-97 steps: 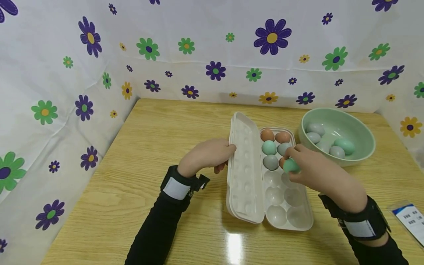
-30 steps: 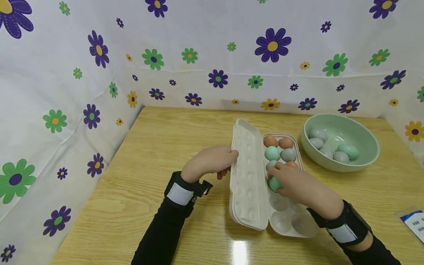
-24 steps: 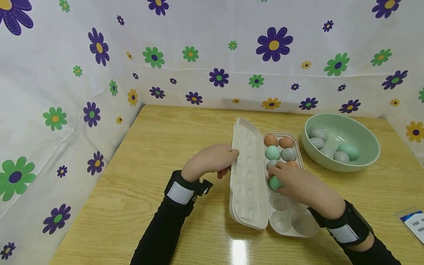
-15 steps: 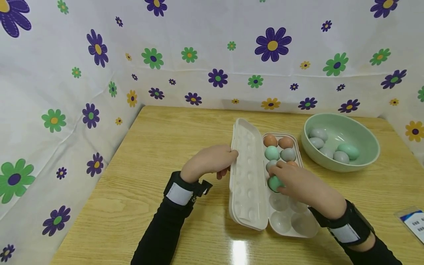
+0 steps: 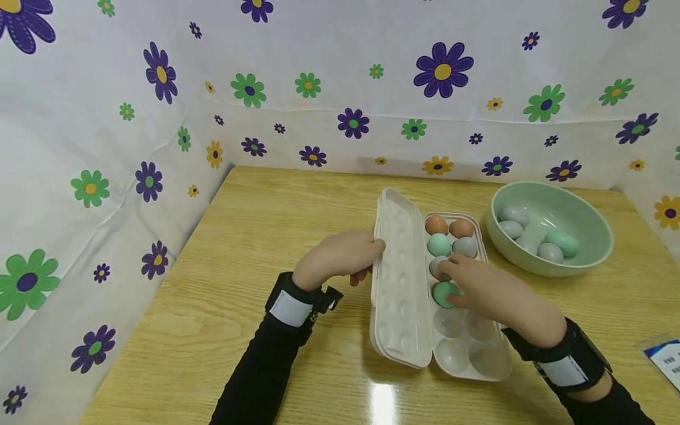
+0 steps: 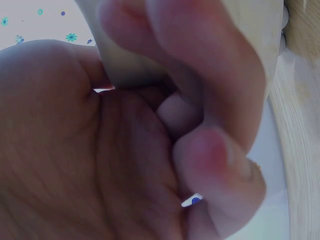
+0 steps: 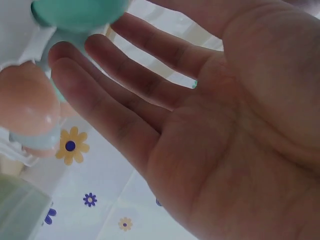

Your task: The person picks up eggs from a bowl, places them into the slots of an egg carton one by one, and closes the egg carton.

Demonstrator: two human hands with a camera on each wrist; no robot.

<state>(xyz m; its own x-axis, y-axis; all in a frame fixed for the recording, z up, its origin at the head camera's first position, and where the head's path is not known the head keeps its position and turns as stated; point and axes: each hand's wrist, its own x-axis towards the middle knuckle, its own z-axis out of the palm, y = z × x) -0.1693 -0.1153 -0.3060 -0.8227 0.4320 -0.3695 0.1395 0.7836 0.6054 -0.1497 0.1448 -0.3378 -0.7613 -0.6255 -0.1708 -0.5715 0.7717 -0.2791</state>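
My left hand (image 5: 340, 254) pinches the outer edge of the raised lid (image 5: 399, 283) of a cream plastic egg carton (image 5: 451, 357); in the left wrist view the fingers of this hand (image 6: 140, 140) curl in. A green egg (image 5: 442, 293) sits in a left-column cup of the carton. Beside it is my right hand (image 5: 491, 292), its thumb near the egg and its fingertips over a grey egg (image 5: 435, 267) behind. The right wrist view shows fairly straight, spread fingers (image 7: 100, 100) below the green egg. Brown eggs (image 5: 436, 224), a pale green egg (image 5: 439, 244) and another grey egg (image 5: 465, 247) fill the far cups.
A light green bowl (image 5: 558, 270) stands at the back right, holding several grey eggs (image 5: 513, 215) and a green egg (image 5: 562, 242). A printed card (image 5: 664, 357) in clear plastic lies at the right edge. Flowered cloth (image 5: 319, 77) hangs behind and left of the wooden table (image 5: 255, 224).
The right hand carried the green egg left and down into a carton cup. Its fingers have since spread away from the egg. The left hand still holds the lid.
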